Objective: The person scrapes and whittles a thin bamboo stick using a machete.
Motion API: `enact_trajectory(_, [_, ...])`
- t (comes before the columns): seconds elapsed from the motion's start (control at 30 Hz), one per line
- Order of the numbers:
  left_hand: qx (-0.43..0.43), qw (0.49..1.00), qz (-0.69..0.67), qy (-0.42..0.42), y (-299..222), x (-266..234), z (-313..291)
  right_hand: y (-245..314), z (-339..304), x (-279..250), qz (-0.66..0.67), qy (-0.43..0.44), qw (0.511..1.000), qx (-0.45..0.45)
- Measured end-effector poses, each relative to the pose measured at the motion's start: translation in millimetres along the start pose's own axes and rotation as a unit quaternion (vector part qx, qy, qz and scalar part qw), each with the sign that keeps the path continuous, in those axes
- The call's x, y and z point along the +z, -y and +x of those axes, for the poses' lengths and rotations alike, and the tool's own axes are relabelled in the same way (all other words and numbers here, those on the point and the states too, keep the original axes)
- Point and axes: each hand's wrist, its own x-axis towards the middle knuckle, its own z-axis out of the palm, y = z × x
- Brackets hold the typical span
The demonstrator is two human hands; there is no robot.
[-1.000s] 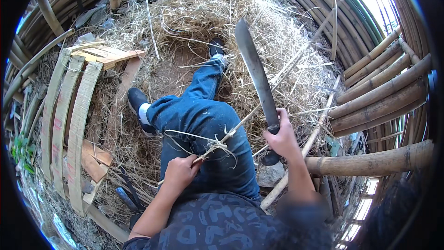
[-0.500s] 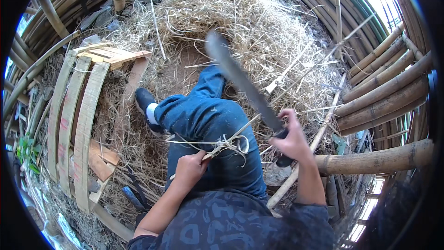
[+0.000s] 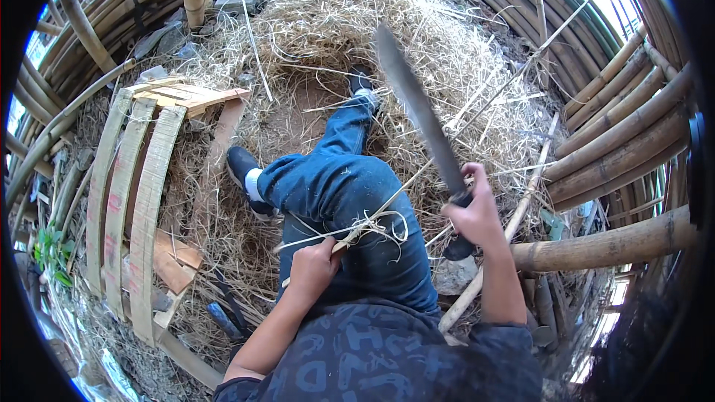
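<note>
Around us on the ground lies a deep heap of straw (image 3: pixel 447 52), dry and loose, covering most of the bare earth ahead. To our left a curved slat frame (image 3: pixel 123 201) rests on the straw, with a stack of short boards (image 3: pixel 186 94) at its far end and flat wood scraps (image 3: pixel 173 264) at its near end. Bamboo poles (image 3: pixel 625 141) are stacked along the right side, and one thick pole (image 3: pixel 603 246) juts in just beside our right forearm. More bamboo curves along the far left edge.

We sit with legs in jeans (image 3: pixel 342 201); the left knee is bent, the right leg stretches out into the straw. A dark shoe (image 3: pixel 242 171) with a white sock sits on the left foot; the other shoe (image 3: pixel 363 82) is farther off, at the edge of the heap. The bent knee lies directly under the work.

Our left hand (image 3: pixel 313 268) is clenched around the near end of a thin bamboo strip (image 3: pixel 387 208). The strip runs from that fist up and to the right across the thigh, with pale curled shavings (image 3: pixel 372 225) tangled at it just beyond the fist.

Our right hand (image 3: pixel 473 212) grips the dark handle of a machete (image 3: pixel 417 112), fist closed, wrist bent. The blade points up and away to the left, raised clear above the strip, its tip over the straw near the far shoe. Blade slightly blurred.
</note>
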Motion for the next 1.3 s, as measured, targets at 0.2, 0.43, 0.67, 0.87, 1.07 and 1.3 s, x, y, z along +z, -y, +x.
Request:
enact_trajectory(0.2, [0.013,1.0,0.018,-0.004,-0.2,-0.6,0.2,-25.9,1.3,22.6,-0.013,-0.056,0.998,-0.027])
enact_trajectory(0.43, [0.01,1.0,0.002,-0.011,1.2,2.8,-3.5,-5.3,-8.3,10.6,-0.035,-0.06,0.996,-0.05])
enact_trajectory(0.67, [0.018,1.0,-0.002,0.005,5.9,3.1,0.1,-30.7,2.4,40.0,-0.048,-0.037,0.997,-0.054])
enact_trajectory(0.87, [-0.006,0.999,-0.035,0.013,5.4,9.1,-0.3,-9.2,-10.8,18.4,-0.031,-0.001,0.998,-0.055])
enact_trajectory(1.07, [0.031,0.999,-0.011,0.026,13.3,6.2,9.1,-16.4,26.3,4.8,-0.006,-0.07,0.997,-0.02])
enact_trajectory(1.3, [0.004,0.999,-0.013,0.031,18.2,10.7,-5.4,-19.1,6.9,30.0,0.006,0.0,0.997,-0.078])
